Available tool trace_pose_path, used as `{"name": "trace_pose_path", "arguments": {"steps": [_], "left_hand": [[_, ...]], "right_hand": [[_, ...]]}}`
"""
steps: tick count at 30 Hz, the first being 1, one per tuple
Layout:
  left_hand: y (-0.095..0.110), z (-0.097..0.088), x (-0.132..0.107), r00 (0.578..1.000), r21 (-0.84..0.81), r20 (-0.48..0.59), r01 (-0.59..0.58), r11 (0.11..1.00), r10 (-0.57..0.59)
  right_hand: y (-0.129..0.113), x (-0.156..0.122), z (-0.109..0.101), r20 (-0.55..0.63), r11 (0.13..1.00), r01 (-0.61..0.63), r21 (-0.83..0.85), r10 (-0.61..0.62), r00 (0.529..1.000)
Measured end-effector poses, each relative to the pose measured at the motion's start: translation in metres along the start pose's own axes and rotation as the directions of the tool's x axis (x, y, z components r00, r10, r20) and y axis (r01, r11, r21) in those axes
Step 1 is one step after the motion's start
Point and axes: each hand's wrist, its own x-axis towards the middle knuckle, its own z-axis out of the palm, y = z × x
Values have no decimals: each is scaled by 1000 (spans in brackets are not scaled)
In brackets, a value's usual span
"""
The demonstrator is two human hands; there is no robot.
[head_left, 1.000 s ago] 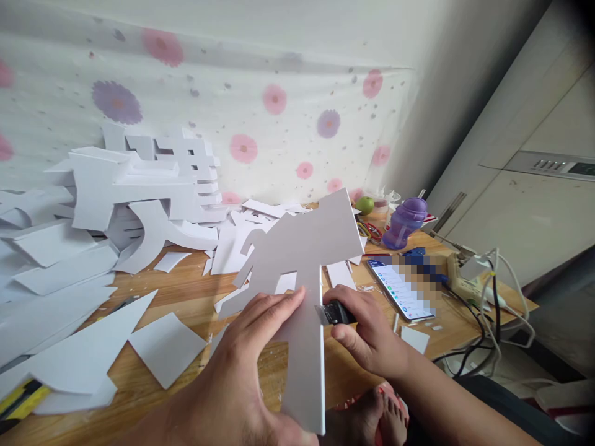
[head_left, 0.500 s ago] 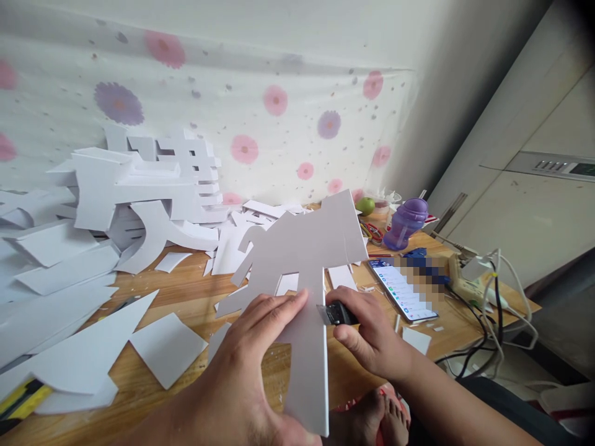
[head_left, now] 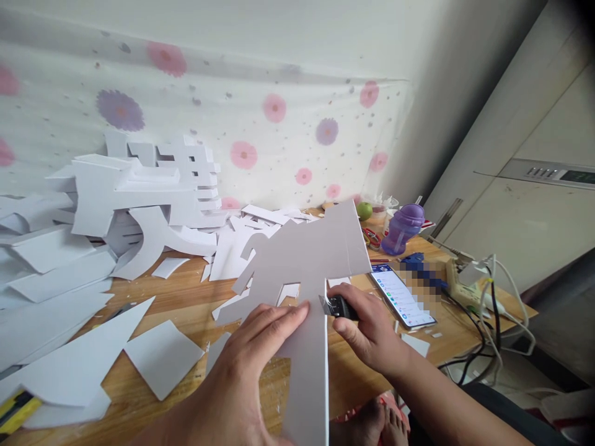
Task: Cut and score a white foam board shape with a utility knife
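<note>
A large white foam-board cutout (head_left: 304,260) with several arms lies over the wooden table's (head_left: 186,303) front edge. My left hand (head_left: 253,359) lies flat on it with fingers stretched out, pressing it down. My right hand (head_left: 367,325) is closed around a black utility knife (head_left: 337,305), whose blade touches the right edge of the cutout's long stem.
Stacked white cut-out shapes (head_left: 139,192) and offcuts (head_left: 79,359) cover the table's left and back. A phone (head_left: 402,297), purple bottle (head_left: 402,226), green apple (head_left: 364,210) and a power strip with cables (head_left: 474,285) sit at the right. A bare foot (head_left: 381,424) shows below.
The knife and my right hand have slid a little farther up along the cutout's right edge. The cutout has shifted slightly; my left hand stays pressed on it.
</note>
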Motion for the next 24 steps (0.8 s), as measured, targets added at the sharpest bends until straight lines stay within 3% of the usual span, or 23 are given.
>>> {"name": "trace_pose_path", "arguments": {"steps": [6,11,17,24], "left_hand": [[0,-5,3,999,6,21,-39,999,39],[1,-4,3,1000,-54,25,4,999,-2],[5,2,0,998,-74,-53,-28,997,24],[6,-2,4,995,-7,-44,-88,996,88]], "right_hand": [[-1,1,-2,19,1000,4,3,-4,1000],[-1,0,-5,35,1000,2,-2,-2,999],[9,-5,-9,-29,999,-49,20,50,998],[-1,-4,-7,51,997,-12,83,8,999]]}}
